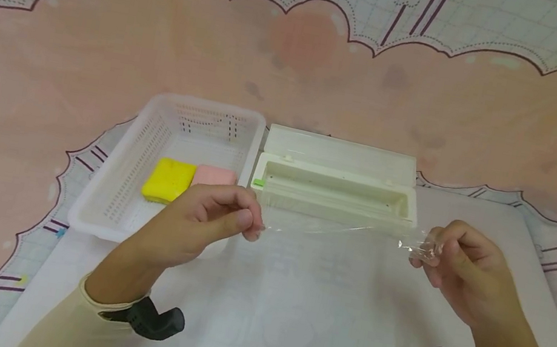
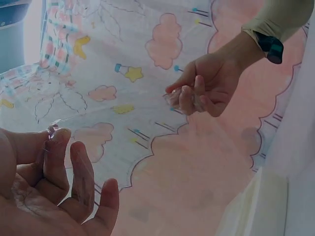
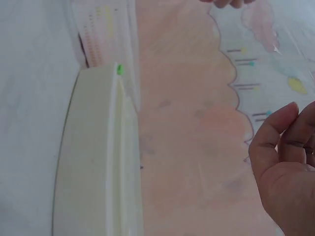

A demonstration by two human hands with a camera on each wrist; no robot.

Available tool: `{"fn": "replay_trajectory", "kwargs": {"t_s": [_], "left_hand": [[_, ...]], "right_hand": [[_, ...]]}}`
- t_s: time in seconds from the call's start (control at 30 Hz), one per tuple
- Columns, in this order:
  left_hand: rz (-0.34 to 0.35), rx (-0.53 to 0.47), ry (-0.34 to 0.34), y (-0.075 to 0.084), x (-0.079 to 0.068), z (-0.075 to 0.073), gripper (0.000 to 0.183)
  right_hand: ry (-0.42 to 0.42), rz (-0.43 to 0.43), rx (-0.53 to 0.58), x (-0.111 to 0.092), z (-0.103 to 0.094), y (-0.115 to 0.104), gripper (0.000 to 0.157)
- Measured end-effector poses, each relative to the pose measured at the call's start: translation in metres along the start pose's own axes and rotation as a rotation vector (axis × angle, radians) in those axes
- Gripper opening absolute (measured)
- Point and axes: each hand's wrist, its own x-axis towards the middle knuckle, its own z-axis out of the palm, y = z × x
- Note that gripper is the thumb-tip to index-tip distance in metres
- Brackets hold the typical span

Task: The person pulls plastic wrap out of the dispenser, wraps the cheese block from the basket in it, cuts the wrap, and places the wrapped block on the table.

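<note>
Head view, film: the clear, thin plastic film point(image 1: 346, 230) spans from the left hand point(image 1: 204, 222) at 9 o'clock to the right hand point(image 1: 471, 276) at 3 o'clock, crumpled at the right end.
Head view, box: the open cream rectangular plastic box point(image 1: 341, 175) sits at 12 o'clock from it.
Left-wrist view, pinches: left thumb and forefinger grip one end; at 2 o'clock, the right fingers hold the bunch.
Right-wrist view, fingers: curled; their hold is unclear here.
Film care: probably best to spread the bunch, then pull evenly, pinches level, lest it cling.
</note>
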Motion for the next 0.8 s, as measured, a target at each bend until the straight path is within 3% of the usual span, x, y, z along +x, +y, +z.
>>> {"fn": "replay_trajectory", "kwargs": {"t_s": [0.23,0.4,0.6,0.8], "left_hand": [[-0.086,-0.001,-0.077,-0.014,-0.023,0.004,0.012],[-0.180,-0.024,-0.147,-0.032,-0.042,0.010,0.012],[-0.267,-0.012,-0.208,-0.060,-0.055,0.018,0.014],[-0.388,-0.001,-0.250,-0.090,-0.063,0.024,0.021]], "right_hand": [[-0.035,0.162,-0.202,-0.027,-0.007,0.002,0.025],[-0.043,0.386,-0.377,-0.050,-0.007,0.002,0.028],[-0.039,0.677,-0.392,-0.073,-0.010,0.015,0.023],[-0.006,0.882,-0.397,-0.086,-0.017,0.033,0.015]]}}
